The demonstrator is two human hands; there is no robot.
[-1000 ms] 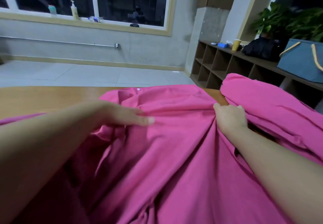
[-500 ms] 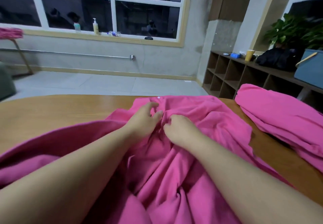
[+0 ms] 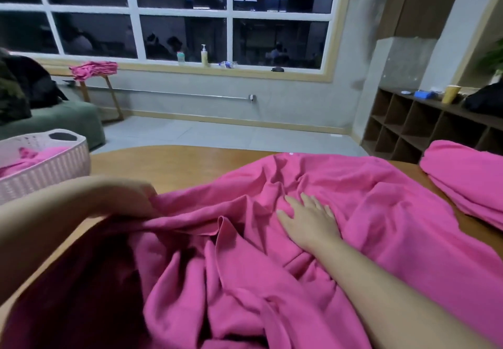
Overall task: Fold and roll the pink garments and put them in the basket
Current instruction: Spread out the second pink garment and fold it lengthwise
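On the table [image 3: 190, 163] the limp, light pink garment [image 3: 353, 199] lies crumpled; your right hand [image 3: 310, 218] presses flat, your left hand [image 3: 128, 196] grips its edge, so take hems.

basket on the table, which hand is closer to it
Left. The left hand grips the pink garment just beside the basket; the right hand lies flat on the garment, farther toward the table's middle.

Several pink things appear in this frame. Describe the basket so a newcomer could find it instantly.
Start at the wooden table and follow its edge to the far left of the view. There stands the basket, pale pink and ribbed, with a dark handle hole, pink cloth inside. Everything else pink is loose fabric; this alone is rigid.
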